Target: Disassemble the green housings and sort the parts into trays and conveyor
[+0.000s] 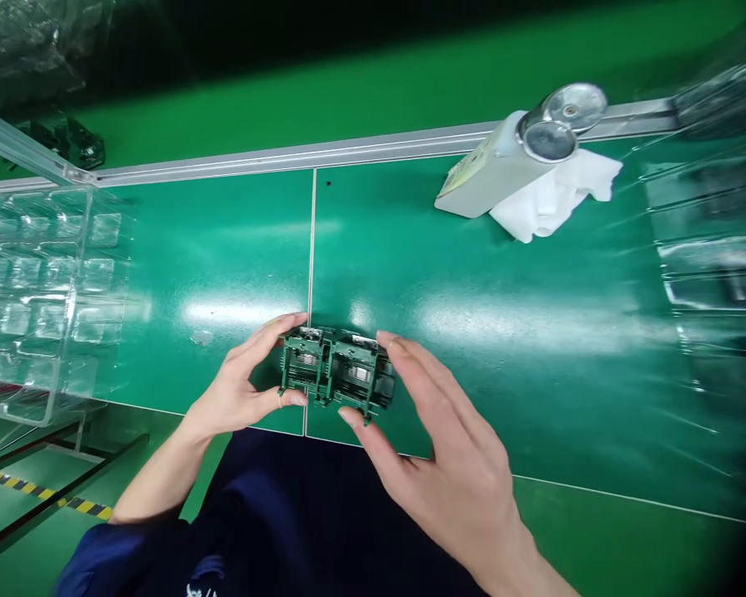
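Left hand (239,394) and right hand (457,448) grasp a dark green, open-framed blocky assembly (328,369)

Nearest is the person's dark navy clothing (298,514), with a white mark low on its left part. Just beyond it, the assembly sits between the two hands at the near edge of the smooth green desk (224,240), over the thin pale seam (312,249) that divides the surface. Its two box-like sections stand side by side; whether they are joined cannot be told. Each hand grips one end, with fingers at the far side and thumb at the near side.

Low on the left, yellow-and-black striped tape (21,485) marks the green floor. A clear plastic tray with square compartments (71,307) stands at the desk's left end; clear, ridged plastic (690,294), blurred, shows at the right end.

Farther back, right of centre, a white block-shaped container (491,170) with a round-topped metal fitting (550,139) leans in the view beside a crumpled white sheet (535,207). A silver metal rail (286,162) runs along the far edge.
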{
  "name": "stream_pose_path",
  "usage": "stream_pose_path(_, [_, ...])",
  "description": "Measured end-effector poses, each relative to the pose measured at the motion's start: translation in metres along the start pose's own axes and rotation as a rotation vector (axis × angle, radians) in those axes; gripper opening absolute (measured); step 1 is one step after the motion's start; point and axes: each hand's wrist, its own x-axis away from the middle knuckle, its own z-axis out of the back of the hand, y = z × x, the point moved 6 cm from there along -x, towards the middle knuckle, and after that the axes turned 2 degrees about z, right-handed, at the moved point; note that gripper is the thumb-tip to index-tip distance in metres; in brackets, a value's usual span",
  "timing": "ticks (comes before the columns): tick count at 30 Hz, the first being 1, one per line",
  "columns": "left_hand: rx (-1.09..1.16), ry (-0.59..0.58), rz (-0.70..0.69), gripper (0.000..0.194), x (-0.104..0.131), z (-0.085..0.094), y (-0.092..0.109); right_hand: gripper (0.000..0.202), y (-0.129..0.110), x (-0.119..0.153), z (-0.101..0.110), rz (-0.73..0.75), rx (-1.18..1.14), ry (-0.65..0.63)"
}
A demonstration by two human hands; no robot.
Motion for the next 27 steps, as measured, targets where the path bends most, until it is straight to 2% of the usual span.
stream_pose_path(4, [-0.366,0.025,-0.183,0.082,-0.008,0.003,0.04,0.065,0.034,0.016,-0.015,-0.23,-0.457,-0.017])
stream_pose_path(6, [-0.43,0.006,-0.2,0.083,-0.011,0.0,0.052,0.062,0.043,0.022,-0.023,-0.31,-0.634,-0.028])
stream_pose_path(9, [-0.463,-0.039,-0.177,0.079,-0.015,-0.005,0.058,0.06,0.048,0.027,-0.028,-0.382,-0.747,-0.003])
stream_pose_path(15, [-0.481,-0.026,-0.124,0.074,-0.015,-0.006,0.049,0.061,0.047,0.03,-0.025,-0.414,-0.688,0.048])
stream_pose_path(19, [-0.428,0.008,-0.067,0.074,-0.012,-0.003,0.04,0.068,0.042,0.027,-0.018,-0.296,-0.535,0.052])
stream_pose_path(23, [-0.295,0.027,-0.098,0.076,-0.008,-0.002,0.034,0.07,0.035,0.021,-0.012,-0.163,-0.389,0.058])
stream_pose_path(27, [-0.205,0.037,-0.106,0.078,-0.006,-0.003,0.028,0.072,0.03,0.017,-0.007,-0.118,-0.327,0.075])
